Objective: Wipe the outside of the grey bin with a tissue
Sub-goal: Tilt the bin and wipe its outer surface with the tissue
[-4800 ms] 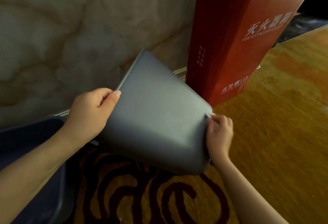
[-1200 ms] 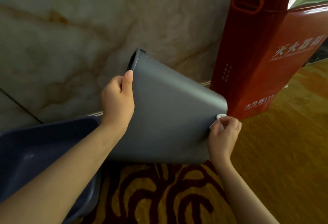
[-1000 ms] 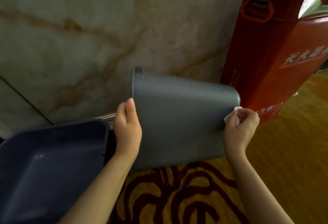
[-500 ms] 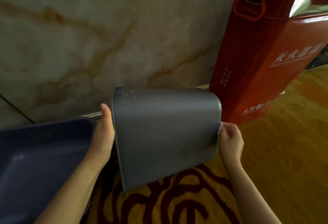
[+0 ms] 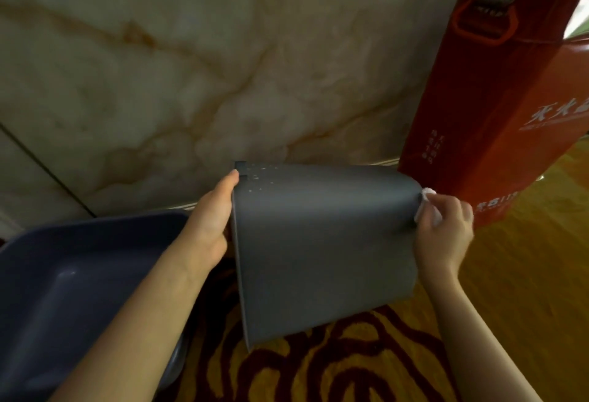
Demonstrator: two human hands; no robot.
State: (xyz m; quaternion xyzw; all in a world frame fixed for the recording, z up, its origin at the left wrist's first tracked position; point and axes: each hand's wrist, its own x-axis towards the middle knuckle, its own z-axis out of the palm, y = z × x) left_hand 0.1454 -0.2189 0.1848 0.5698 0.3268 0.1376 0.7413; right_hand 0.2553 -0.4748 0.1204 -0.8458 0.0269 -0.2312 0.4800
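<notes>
Grey bin [image 5: 322, 242], on its side, held above patterned carpet [image 5: 318, 369] by the marble wall [image 5: 191, 83]; left hand [image 5: 210, 226] grips its rim; right hand [image 5: 446, 232] pinches white tissue [image 5: 428, 193] against its base edge.

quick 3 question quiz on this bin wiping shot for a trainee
1. True or false: the grey bin stands upright on the carpet.
2. Which of the hands pinches the tissue? A) left B) right C) both
3. Fill in: the left hand holds the bin at its ____.

Key
1. False: it is tipped on its side, mouth to the left.
2. B: the right hand presses the tissue to the bin's base edge.
3. rim
</notes>
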